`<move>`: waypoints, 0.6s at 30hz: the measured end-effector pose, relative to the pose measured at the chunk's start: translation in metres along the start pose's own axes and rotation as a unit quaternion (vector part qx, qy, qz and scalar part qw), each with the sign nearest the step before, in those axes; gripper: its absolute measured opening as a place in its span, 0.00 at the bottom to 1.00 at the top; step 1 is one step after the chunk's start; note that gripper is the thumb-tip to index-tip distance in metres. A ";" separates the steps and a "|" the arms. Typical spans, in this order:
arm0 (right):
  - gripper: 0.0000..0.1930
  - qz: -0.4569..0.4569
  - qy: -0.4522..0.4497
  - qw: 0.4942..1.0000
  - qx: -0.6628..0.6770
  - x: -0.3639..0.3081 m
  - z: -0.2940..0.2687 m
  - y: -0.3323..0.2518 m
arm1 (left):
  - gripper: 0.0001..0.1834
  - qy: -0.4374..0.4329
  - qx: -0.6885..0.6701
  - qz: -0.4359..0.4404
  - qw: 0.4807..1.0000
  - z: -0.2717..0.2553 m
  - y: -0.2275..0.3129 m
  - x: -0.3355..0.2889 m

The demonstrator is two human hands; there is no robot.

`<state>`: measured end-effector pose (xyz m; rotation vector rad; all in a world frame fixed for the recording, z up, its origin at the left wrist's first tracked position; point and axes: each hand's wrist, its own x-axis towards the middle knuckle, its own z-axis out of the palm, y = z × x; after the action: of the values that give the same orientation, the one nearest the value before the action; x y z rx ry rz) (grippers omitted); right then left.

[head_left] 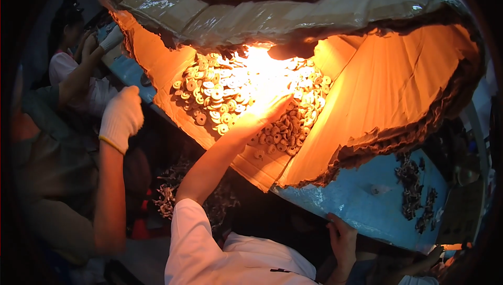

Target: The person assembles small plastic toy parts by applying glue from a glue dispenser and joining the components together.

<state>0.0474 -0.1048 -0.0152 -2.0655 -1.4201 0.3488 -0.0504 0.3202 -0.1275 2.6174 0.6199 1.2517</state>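
My left hand (270, 111) reaches into a cardboard box with ragged, torn edges (403, 83). It lies over a heap of small round pieces with holes in the middle (209, 88), its fingers looking stretched out flat. Glare washes out much of the hand, and I see nothing gripped in it. Some pieces sit in shadow (283, 135) just below the hand. My right hand (344, 239) rests against the near edge of the blue table (346, 196), fingertips apart and apparently without any object; part of that hand is dark.
A very bright light shines inside the box, beneath a cardboard cover (251, 12). Dark small parts (411, 185) lie on the table at right; others (167, 190) are piled below at left. Co-workers sit to my left, one with a white-gloved hand (123, 117) raised near the box.
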 end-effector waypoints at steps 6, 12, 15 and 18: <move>0.11 0.007 0.008 1.000 0.000 -0.001 -0.002 0.003 | 0.09 0.070 0.141 0.120 0.980 -0.027 0.029 0.023; 0.13 -0.021 0.013 1.000 -0.020 -0.002 -0.001 0.010 | 0.10 -0.055 0.218 0.072 0.972 -0.049 0.060 0.039; 0.13 -0.032 0.012 0.999 -0.013 -0.002 0.000 0.006 | 0.11 -0.027 0.209 0.087 0.974 -0.049 0.058 0.024; 0.13 -0.040 0.017 0.999 -0.019 -0.003 0.002 0.004 | 0.14 0.045 0.235 0.110 0.965 -0.081 0.094 0.028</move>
<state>0.0485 -0.1081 -0.0195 -2.0282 -1.4938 0.2542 -0.0694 0.2461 -0.0256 3.1029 0.7352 1.4422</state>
